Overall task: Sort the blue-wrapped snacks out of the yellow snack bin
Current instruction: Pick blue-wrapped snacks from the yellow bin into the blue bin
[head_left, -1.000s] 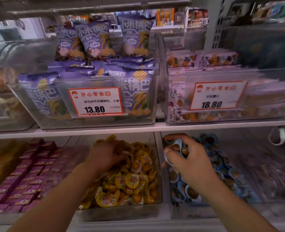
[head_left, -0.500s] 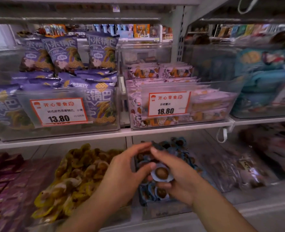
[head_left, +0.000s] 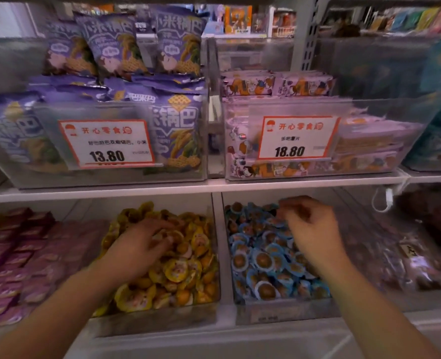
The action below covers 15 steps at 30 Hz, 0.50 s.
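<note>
The clear yellow snack bin (head_left: pixel 159 321) on the lower shelf is heaped with yellow-wrapped snacks (head_left: pixel 178 270). My left hand (head_left: pixel 141 246) lies on that heap, its fingers spread among the wrappers. I see no blue wrapper under it. To the right, a second clear bin (head_left: pixel 281 313) is full of blue-wrapped snacks (head_left: pixel 263 257). My right hand (head_left: pixel 311 229) hovers over the back of this bin. Its fingers hang loosely curled and blurred, and nothing shows between them.
Pink packets (head_left: pixel 20 260) fill the bin to the left, and dark bagged snacks (head_left: pixel 405 260) lie to the right. The white shelf edge (head_left: pixel 214 186) runs just above both hands. It carries bins of purple bags (head_left: pixel 178 130) and price tags.
Half a second ago both hands met over the blue bin, around a blue-wrapped snack. Now the left hand is back on the yellow heap and the right hand shows no snack.
</note>
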### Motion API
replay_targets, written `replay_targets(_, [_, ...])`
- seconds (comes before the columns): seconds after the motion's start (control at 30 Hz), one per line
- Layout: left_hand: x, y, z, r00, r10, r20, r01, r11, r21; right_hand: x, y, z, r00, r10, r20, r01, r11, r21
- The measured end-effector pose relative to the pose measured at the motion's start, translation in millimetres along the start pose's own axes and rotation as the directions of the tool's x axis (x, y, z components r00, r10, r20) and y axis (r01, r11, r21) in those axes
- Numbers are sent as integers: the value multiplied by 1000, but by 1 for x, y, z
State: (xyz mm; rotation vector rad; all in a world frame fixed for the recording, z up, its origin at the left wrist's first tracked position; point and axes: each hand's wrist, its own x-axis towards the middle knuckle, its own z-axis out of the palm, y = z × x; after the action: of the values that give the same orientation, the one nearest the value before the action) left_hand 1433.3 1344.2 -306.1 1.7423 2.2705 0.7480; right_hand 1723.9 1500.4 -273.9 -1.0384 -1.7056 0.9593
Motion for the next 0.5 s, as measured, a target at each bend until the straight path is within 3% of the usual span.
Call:
replay_targets(0.1, [23, -6, 2, 997, -15, 79, 9, 996, 88, -22, -12, 35, 971, -184, 150, 184, 983, 14])
replay_targets(0.17, [38, -4, 8, 987, 16, 159, -38, 990, 133, -36, -16, 58, 891, -292, 347, 339, 937, -82])
replay_targets(0.23, [49, 2, 19, 952, 105, 287, -132, 988, 75, -43, -13, 75, 818, -300, 490, 399, 910, -110])
replay_targets(0.3, [54, 7, 29, 919, 137, 371, -149, 989, 5, -44, -9, 83, 790, -289, 540, 417, 900, -128])
replay_targets(0.37, [57, 3, 31, 922, 127, 364, -125, 992, -29, -41, -5, 85, 785, -270, 558, 406, 904, -133])
replay_targets(0.5, [55, -26, 4, 926, 95, 365, -136, 986, 91, -39, -1, 87, 788, -305, 535, 416, 904, -98])
